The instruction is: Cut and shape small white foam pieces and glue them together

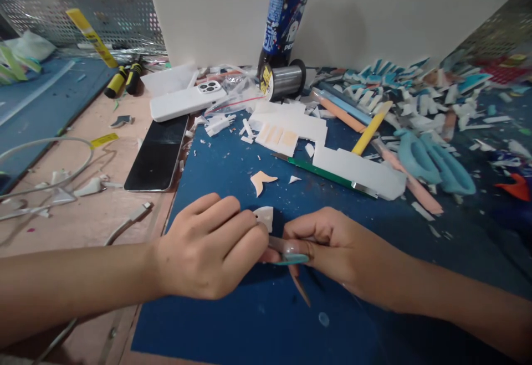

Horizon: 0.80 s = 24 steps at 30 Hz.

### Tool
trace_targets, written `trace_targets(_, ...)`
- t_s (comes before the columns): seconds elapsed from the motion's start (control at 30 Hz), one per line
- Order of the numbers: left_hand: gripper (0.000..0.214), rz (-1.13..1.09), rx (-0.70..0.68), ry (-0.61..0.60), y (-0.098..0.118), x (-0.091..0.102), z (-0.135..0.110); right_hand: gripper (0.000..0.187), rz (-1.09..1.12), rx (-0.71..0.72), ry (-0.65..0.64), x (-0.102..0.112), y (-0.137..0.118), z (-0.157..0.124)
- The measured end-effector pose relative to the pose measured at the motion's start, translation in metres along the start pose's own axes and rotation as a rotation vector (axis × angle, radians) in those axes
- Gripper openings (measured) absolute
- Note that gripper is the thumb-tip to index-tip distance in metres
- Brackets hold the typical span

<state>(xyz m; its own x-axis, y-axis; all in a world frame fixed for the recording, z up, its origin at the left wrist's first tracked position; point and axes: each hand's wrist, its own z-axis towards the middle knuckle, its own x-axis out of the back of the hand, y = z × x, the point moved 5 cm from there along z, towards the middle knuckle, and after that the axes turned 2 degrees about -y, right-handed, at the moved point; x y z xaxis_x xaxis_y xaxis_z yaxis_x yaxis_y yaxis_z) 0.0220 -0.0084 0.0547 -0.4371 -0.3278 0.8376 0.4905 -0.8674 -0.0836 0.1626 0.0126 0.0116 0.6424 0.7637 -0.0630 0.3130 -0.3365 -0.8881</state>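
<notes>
Both my hands meet over the blue cutting mat. A small clear piece with a teal edge spans the gap between them. My left hand is closed in a fist around its left end, fingertips mostly hidden. My right hand pinches the other end between thumb and fingers. Below the right fingers a thin pointed strip sticks out; its kind is unclear. A white scrap shows just behind the left knuckles. Farther back lie a peach-coloured cutout and a green craft knife.
White foam sheet pieces, a wire spool and a cola bottle stand behind. To the right are blue scissors handles and heaped scraps. Two phones, one black and one white, lie left, near a cable.
</notes>
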Motion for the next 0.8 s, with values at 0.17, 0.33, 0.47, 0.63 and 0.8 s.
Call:
trace_targets(0.17, 0.031, 0.051, -0.037, 0.058, 0.004, 0.003, 0.0, 0.048, 0.208, -0.003, -0.051, -0.01, 0.002, -0.001)
trace_targets(0.33, 0.034, 0.1, -0.058, 0.049, 0.006, 0.004, -0.002, 0.049, 0.402, 0.007, -0.082, -0.016, 0.0, 0.0)
trace_targets(0.47, 0.026, 0.111, -0.048, 0.041, 0.005, 0.004, -0.003, 0.047, 0.339, -0.056, -0.059, -0.014, 0.008, -0.001)
trace_targets(0.63, 0.025, 0.031, -0.045, -0.024, -0.003, 0.0, 0.002, 0.046, 0.286, 0.029, 0.042, -0.008, 0.005, -0.005)
trace_targets(0.8, 0.026, -0.033, -0.053, -0.128, -0.006, -0.004, 0.003, 0.044, 0.036, 0.083, 0.163, 0.001, 0.001, -0.011)
